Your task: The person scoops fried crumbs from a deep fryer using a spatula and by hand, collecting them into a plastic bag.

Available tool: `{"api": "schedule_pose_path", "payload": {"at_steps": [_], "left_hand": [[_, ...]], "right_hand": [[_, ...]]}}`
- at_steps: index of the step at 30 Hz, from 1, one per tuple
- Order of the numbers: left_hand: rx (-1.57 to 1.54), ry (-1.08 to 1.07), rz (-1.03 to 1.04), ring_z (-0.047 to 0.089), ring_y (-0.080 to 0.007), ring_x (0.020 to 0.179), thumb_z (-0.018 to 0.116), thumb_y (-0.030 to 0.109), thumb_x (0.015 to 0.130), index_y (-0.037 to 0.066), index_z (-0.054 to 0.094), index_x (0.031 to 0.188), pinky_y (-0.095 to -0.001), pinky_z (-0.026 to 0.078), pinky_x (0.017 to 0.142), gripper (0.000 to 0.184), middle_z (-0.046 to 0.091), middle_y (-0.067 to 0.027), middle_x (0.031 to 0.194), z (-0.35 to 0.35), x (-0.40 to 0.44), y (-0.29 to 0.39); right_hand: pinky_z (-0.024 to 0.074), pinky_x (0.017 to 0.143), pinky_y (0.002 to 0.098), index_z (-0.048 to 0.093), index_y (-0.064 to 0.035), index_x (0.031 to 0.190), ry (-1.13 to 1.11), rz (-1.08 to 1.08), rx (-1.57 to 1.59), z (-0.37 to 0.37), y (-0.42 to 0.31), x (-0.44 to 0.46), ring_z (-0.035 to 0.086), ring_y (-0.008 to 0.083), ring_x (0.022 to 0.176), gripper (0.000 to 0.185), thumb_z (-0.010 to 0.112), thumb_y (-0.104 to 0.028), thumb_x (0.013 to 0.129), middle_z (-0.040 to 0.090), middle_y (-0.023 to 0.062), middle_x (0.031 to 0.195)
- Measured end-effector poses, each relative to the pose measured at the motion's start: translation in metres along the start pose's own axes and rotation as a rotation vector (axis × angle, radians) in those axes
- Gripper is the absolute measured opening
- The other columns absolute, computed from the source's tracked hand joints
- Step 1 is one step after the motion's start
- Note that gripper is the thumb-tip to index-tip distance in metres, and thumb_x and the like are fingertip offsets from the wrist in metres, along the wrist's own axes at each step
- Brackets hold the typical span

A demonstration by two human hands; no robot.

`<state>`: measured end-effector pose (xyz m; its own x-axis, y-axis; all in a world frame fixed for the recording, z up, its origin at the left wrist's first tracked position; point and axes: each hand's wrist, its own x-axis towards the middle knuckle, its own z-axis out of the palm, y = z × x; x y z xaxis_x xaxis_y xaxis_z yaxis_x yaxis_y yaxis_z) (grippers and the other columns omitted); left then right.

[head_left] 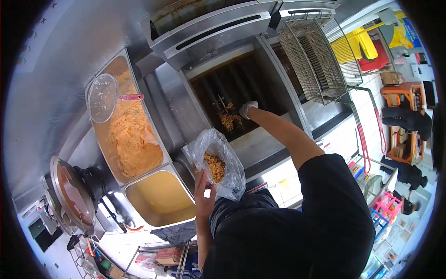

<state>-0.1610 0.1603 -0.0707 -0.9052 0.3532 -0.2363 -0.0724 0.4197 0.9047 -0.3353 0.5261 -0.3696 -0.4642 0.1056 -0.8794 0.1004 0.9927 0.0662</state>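
My left hand grips the near edge of a clear plastic bag. Brown crumbly bits lie inside the open bag. Stretched out over the fryer vat of dark oil is my right hand, in a clear plastic glove; its fingers are too small and blurred to read. Just left of it, a loose clump of brown crumbs shows against the oil. Whether the clump floats or is falling I cannot tell.
Left of the fryer stands a steel pan of orange breading with a red-handled strainer on its rim. Beside it is a pan of yellowish liquid. Wire fryer baskets rest at the right. Several people are farther off.
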Motion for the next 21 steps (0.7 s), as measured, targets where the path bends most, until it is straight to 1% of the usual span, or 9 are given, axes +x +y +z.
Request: {"api": "schedule_pose_path", "payload": {"at_steps": [2,5,8,11,13,15,17,19,21], "left_hand": [[-0.001,0.005,0.015,0.063,-0.0148,0.090,0.064,-0.007,0.090,0.003,0.047,0.150,-0.0282,0.055,0.080,0.064,0.047,-0.0164,0.153,-0.001,0.001,-0.001],[0.020,0.017,0.017,0.062,-0.0149,0.092,0.064,-0.006,0.090,0.003,0.047,0.150,-0.0284,0.055,0.080,0.064,0.047,-0.0166,0.153,-0.005,-0.001,0.001],[-0.001,0.032,0.012,0.062,-0.0150,0.092,0.064,-0.007,0.090,0.004,0.047,0.151,-0.0285,0.055,0.081,0.064,0.046,-0.0167,0.154,-0.003,-0.002,-0.002],[-0.015,0.041,0.028,0.062,-0.0151,0.092,0.064,-0.007,0.089,0.004,0.047,0.151,-0.0285,0.055,0.081,0.065,0.046,-0.0169,0.154,-0.003,0.000,-0.002],[-0.027,0.040,0.019,0.062,-0.0152,0.092,0.064,-0.008,0.089,0.003,0.047,0.151,-0.0283,0.055,0.080,0.065,0.045,-0.0171,0.155,-0.005,-0.001,0.001],[-0.028,0.046,0.024,0.063,-0.0152,0.092,0.064,-0.008,0.089,0.004,0.046,0.151,-0.0280,0.055,0.080,0.066,0.045,-0.0170,0.155,-0.006,0.001,0.001],[-0.051,0.056,0.034,0.063,-0.0152,0.092,0.064,-0.009,0.088,0.004,0.046,0.151,-0.0278,0.055,0.080,0.066,0.045,-0.0167,0.155,-0.007,0.002,-0.001],[-0.096,0.072,0.045,0.063,-0.0150,0.092,0.064,-0.009,0.088,0.005,0.046,0.151,-0.0277,0.055,0.080,0.067,0.045,-0.0162,0.155,-0.005,0.001,-0.008],[-0.105,0.070,0.042,0.063,-0.0147,0.093,0.064,-0.009,0.088,0.005,0.045,0.152,-0.0273,0.054,0.080,0.068,0.045,-0.0156,0.156,-0.004,0.003,-0.011]], "right_hand": [[0.0561,0.089,0.0443,0.074,-0.0183,0.124,-0.052,-0.017,-0.045,0.010,0.005,0.028,0.064,0.0276,0.126,0.032,0.067,-0.018,0.093,0.069,0.0037,0.132],[0.0580,0.084,0.0412,0.076,-0.0165,0.118,-0.019,-0.150,-0.229,-0.045,0.002,-0.049,0.067,0.0272,0.120,0.027,0.069,-0.018,0.092,0.072,0.0015,0.125],[0.0596,0.080,0.0387,0.077,-0.0127,0.104,-0.170,-0.407,-0.589,-0.044,0.022,-0.014,0.070,0.0253,0.111,0.016,0.070,-0.015,0.089,0.074,0.0033,0.114],[0.0553,0.078,0.0451,0.075,-0.0129,0.108,-0.206,-0.392,-0.614,-0.078,0.021,-0.039,0.069,0.0289,0.100,0.022,0.062,-0.024,0.094,0.074,0.0061,0.109],[0.0584,0.082,0.0440,0.071,-0.0098,0.100,-0.186,-0.779,-0.820,-0.087,0.051,-0.040,0.069,0.0292,0.102,0.016,0.067,-0.018,0.087,0.071,0.0095,0.106],[0.0583,0.088,0.0445,0.066,-0.0067,0.103,-0.176,-1.080,-0.998,-0.094,0.080,-0.048,0.068,0.0332,0.104,0.019,0.067,-0.019,0.088,0.068,0.0134,0.104],[0.0569,0.089,0.0445,0.066,-0.0062,0.108,-0.219,-1.036,-0.753,-0.082,0.125,-0.039,0.067,0.0339,0.106,0.019,0.056,-0.017,0.095,0.068,0.0145,0.110],[0.0562,0.091,0.0440,0.065,-0.0051,0.113,-0.286,-0.759,-0.325,-0.081,0.140,-0.066,0.066,0.0348,0.109,0.023,0.057,-0.016,0.094,0.067,0.0160,0.117],[0.0565,0.094,0.0430,0.063,-0.0035,0.119,-0.333,-0.231,0.276,-0.087,0.137,-0.142,0.064,0.0359,0.114,0.037,0.069,-0.015,0.085,0.066,0.0181,0.125]]}}
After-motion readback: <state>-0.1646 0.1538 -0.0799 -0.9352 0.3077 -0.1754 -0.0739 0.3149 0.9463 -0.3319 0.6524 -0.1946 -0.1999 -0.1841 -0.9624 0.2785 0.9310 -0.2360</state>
